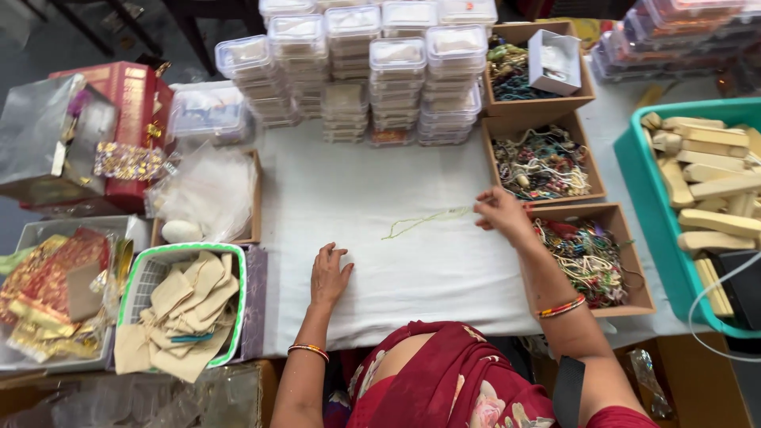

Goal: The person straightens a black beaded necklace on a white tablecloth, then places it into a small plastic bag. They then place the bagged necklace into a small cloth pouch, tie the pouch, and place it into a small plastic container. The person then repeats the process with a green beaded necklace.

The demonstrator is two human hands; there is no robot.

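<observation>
Head view showed the left hand (330, 275) lying flat on the white cloth (357, 182) near its front edge, fingers straight and slightly spread, holding nothing. The right hand (501, 214) was at the cloth's right edge, its fingertips pinched narrow on the end of a thin greenish thread (420, 220), which trailed leftward across the middle of the cloth. Just beside that hand, along the right edge, three brown cardboard boxes (588, 254) stood in a row from front to back, each filled with tangled coloured threads; a small white carton (553, 62) sat in the rearmost. Stacks of clear plastic boxes (396, 71) with white lids lined the back edge. At the back left corner stood a red package (135, 103) with gold trim. Near the front left corner a green-rimmed basket (186, 305) held beige pouches. At the far right a teal tub (666, 230) held pale wooden blocks.
</observation>
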